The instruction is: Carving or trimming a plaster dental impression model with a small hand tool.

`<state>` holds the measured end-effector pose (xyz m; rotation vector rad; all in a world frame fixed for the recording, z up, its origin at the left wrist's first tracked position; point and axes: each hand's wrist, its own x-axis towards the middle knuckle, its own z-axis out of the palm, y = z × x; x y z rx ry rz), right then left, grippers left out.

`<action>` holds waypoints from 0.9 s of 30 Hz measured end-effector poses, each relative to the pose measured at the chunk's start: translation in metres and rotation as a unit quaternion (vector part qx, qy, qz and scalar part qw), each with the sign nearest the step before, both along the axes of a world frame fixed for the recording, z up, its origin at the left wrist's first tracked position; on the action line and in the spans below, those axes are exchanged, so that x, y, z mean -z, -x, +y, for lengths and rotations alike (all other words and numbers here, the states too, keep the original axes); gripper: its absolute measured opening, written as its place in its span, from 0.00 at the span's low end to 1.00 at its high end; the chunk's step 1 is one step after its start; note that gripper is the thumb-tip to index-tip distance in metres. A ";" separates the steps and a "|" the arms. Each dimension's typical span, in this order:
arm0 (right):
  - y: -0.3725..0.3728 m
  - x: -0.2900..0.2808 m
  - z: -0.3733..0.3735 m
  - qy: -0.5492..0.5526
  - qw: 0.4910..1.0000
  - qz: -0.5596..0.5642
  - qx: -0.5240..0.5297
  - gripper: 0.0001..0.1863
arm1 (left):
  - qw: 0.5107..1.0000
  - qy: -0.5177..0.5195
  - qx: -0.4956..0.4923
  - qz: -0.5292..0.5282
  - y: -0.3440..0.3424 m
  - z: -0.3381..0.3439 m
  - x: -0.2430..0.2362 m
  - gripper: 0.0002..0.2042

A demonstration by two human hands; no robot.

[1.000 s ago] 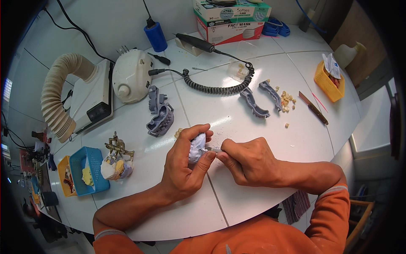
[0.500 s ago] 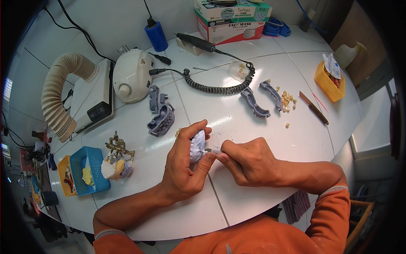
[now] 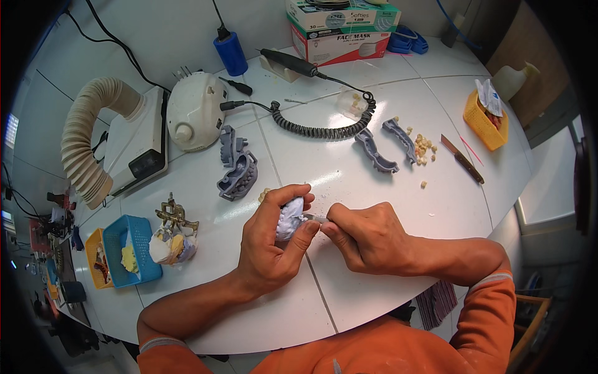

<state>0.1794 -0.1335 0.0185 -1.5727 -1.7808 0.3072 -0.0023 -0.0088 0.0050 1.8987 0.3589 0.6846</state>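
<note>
Cupped in my left hand [image 3: 271,243] is a pale bluish-white dental cast [image 3: 288,219], its fingers behind it and the thumb along its near side. My right hand [image 3: 370,240] is closed round a small knife, most of whose handle is hidden in the fist. The short metal knife blade [image 3: 316,219] points left and meets the cast's edge beside my left thumb. Small pale shavings lie on the white table just beyond the cast. A bit of yellowish material [image 3: 264,194] shows behind my left fingers.
Grey dental moulds [image 3: 238,174] and two curved grey strips [image 3: 376,153] lie farther back, near loose tooth-coloured pieces [image 3: 423,149] and a brown-handled knife [image 3: 462,159]. At left stand a brass articulator [image 3: 176,215] with a cast and a blue basket [image 3: 131,274]. A coiled black cord [image 3: 324,132] crosses behind.
The cast has tilted slightly in my left hand, and the left fingertips have shifted a little toward me and right. The blade remains against the cast's edge.
</note>
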 end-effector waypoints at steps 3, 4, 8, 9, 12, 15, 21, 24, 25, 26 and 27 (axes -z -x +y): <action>-0.002 -0.002 0.000 0.001 1.000 0.010 -0.023 0.11 | 0.999 0.030 0.013 -0.016 0.000 -0.002 0.002 0.26; -0.002 -0.002 0.000 0.001 1.000 0.010 -0.024 0.11 | 0.998 0.050 0.020 -0.030 0.000 -0.002 0.002 0.26; -0.003 -0.003 -0.002 0.005 0.999 0.002 -0.036 0.11 | 0.997 0.061 0.035 -0.030 0.000 -0.002 0.001 0.28; -0.003 -0.003 -0.002 0.011 0.999 0.000 -0.038 0.11 | 0.997 0.061 0.038 -0.030 0.000 -0.002 0.001 0.28; -0.003 -0.002 -0.001 0.004 0.999 0.000 -0.040 0.10 | 0.996 0.068 0.042 -0.030 0.000 -0.002 0.001 0.28; -0.002 -0.004 -0.001 0.006 0.999 0.002 -0.038 0.10 | 0.996 0.078 0.044 -0.028 0.000 -0.002 0.000 0.27; -0.003 -0.002 -0.001 0.008 0.999 0.000 -0.031 0.10 | 0.996 0.065 0.056 -0.005 0.002 0.002 0.000 0.25; -0.003 -0.003 0.000 0.005 1.000 0.002 -0.027 0.10 | 0.996 0.061 0.069 0.007 0.002 0.003 -0.001 0.23; -0.002 -0.002 0.000 0.005 1.000 0.002 -0.026 0.10 | 0.996 0.065 0.066 0.007 0.002 0.002 -0.001 0.22; -0.002 -0.002 0.000 -0.001 1.000 0.003 -0.024 0.10 | 0.996 0.065 0.066 0.007 0.002 0.002 -0.001 0.22; -0.002 -0.002 0.000 -0.006 1.000 0.004 -0.021 0.10 | 0.996 0.061 0.066 0.006 0.002 0.003 -0.001 0.22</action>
